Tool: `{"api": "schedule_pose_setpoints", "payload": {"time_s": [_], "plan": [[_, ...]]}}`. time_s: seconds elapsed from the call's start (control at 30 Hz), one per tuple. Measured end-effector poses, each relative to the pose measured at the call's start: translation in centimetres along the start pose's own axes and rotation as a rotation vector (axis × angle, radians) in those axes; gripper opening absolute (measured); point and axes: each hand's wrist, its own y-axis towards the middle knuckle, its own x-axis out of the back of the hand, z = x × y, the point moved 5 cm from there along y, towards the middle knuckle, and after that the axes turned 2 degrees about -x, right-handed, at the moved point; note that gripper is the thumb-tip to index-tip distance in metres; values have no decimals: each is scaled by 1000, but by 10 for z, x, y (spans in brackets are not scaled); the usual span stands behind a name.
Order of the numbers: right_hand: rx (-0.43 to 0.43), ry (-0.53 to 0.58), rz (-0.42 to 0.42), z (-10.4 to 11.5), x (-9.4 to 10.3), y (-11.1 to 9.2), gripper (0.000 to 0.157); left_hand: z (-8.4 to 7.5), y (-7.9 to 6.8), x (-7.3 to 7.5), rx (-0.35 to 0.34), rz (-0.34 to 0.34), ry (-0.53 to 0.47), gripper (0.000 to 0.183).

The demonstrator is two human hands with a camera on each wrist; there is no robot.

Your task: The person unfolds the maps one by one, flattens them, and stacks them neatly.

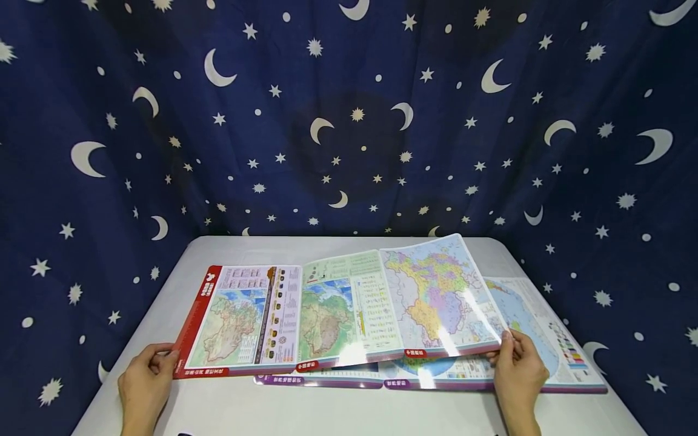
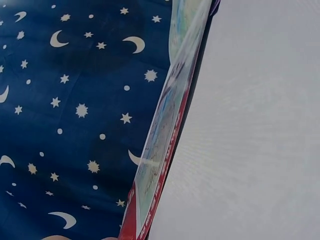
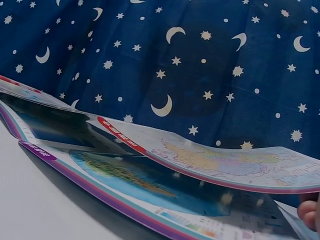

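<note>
A glossy fold-out map (image 1: 349, 324) with a red left edge stretches between both hands in the head view, its three panels showing coloured maps. At its lower left corner my left hand (image 1: 146, 383) pinches the red edge between thumb and fingers. My right hand (image 1: 519, 370) pinches the lower right corner, and that end is raised off what lies below. Underneath is a second fold-out map (image 1: 578, 369) with a purple lower edge, partly hidden by the first. In the right wrist view a gap separates the upper map (image 3: 225, 162) from the purple-edged map (image 3: 125, 185).
Both maps are over a white table (image 1: 240, 409) with rounded far corners. A dark blue curtain (image 1: 349, 121) printed with moons and stars hangs behind it and along both sides. Small dark objects show at the bottom edge of the head view.
</note>
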Motion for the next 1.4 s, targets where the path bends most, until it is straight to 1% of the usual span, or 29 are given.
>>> {"api": "schedule_pose_setpoints", "payload": {"time_s": [0.13,0.3,0.53,0.63,0.87,0.97,1.1,1.23,1.3,1.4], "plan": [[-6,4,-5,-2,4,2,24,-2,-2,-3,1,18,-9,19],[-3,-2,-18,-10,8,7,25,-7,-4,-6,-22,40,-39,19],[-3,-51,-39,-21,16,14,25,-14,-8,-9,-83,73,-79,20],[-5,-48,-38,-22,19,15,25,-18,-10,-10,-107,70,-99,20],[-22,-115,-71,-28,31,18,29,-29,-14,-13,-189,39,-164,22],[-37,-107,-78,-33,37,19,30,-34,-17,-16,-212,35,-186,22],[-60,-112,-110,-38,47,22,31,-41,-24,-21,-224,54,-200,22],[-69,-120,-139,-41,54,26,32,-48,-30,-26,-242,53,-221,22],[-77,-110,-155,-44,58,28,32,-52,-32,-28,-255,53,-227,23],[-99,-95,-195,-50,64,31,29,-57,-34,-32,-270,70,-235,23]]}}
